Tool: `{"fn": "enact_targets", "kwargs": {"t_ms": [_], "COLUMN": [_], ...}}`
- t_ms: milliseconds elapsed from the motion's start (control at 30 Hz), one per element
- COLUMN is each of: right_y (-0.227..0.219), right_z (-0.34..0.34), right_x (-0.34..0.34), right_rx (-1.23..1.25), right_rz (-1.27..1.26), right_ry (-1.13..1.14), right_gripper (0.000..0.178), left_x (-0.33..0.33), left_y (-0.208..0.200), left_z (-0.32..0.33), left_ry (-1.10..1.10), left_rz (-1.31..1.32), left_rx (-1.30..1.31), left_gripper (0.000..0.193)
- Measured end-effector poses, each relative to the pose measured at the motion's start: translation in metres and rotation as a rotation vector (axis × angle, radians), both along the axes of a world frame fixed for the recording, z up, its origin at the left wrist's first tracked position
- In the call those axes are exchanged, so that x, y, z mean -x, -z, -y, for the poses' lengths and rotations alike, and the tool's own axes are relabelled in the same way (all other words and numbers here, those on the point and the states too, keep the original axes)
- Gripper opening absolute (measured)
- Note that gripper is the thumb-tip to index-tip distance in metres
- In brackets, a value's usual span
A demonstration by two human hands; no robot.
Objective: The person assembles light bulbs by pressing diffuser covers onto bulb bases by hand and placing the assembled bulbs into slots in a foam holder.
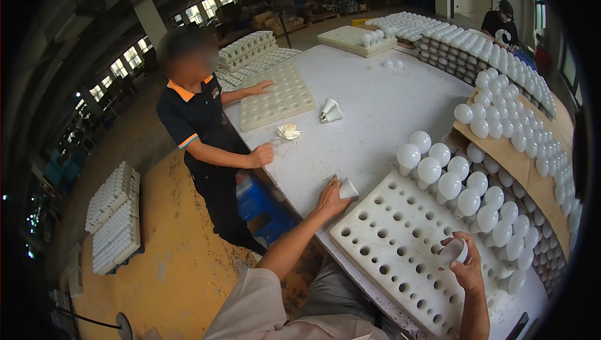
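The left hand (330,199), fingers curled, is gripping a white cup (348,189) beside the tray (410,216); the right hand (468,269), fingers part-spread, is holding a bulb piece (452,252) above it, probably light, slippery, fragile, favouring gentle rim contact.

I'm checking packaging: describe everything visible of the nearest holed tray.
The white tray is a thick, foam-looking rectangular slab with rows of larger and smaller round holes, many empty. It lies flat on the table, near its edge. Bulbs stand along its far-right side. The right hand appears above it; contact is unclear.
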State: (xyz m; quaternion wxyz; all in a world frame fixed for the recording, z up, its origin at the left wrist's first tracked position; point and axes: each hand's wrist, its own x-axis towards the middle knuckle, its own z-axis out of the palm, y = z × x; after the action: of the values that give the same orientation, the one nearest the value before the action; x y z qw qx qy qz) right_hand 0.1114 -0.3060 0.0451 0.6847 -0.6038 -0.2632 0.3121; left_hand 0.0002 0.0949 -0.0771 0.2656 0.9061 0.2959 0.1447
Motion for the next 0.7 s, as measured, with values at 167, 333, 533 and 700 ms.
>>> {"fn": "enact_targets", "kwargs": {"t_ms": [167, 333, 533, 700], "right_y": [0.029, 0.022, 0.043, 0.028], "right_z": [0.005, 0.015, 0.029, -0.001], "right_x": [0.000, 0.004, -0.002, 0.000], "right_rx": [-0.045, 0.003, 0.037, 0.074], "right_rz": [-0.192, -0.177, -0.030, 0.147], "right_ry": [0.044, 0.057, 0.079, -0.031], "right_gripper": [0.093, 0.094, 0.087, 0.081], "left_x": [0.028, 0.039, 0.016, 0.008], "left_y": [-0.040, -0.049, -0.068, -0.091], "left_z": [0.017, 0.049, 0.110, 0.126], "left_ry": [-0.147, 0.020, 0.572, 0.685], "left_rz": [0.108, 0.447, 0.320, 0.058], "left_rx": [0.366, 0.895, 1.307, 1.200], "left_gripper": [0.058, 0.047, 0.045, 0.047]}}
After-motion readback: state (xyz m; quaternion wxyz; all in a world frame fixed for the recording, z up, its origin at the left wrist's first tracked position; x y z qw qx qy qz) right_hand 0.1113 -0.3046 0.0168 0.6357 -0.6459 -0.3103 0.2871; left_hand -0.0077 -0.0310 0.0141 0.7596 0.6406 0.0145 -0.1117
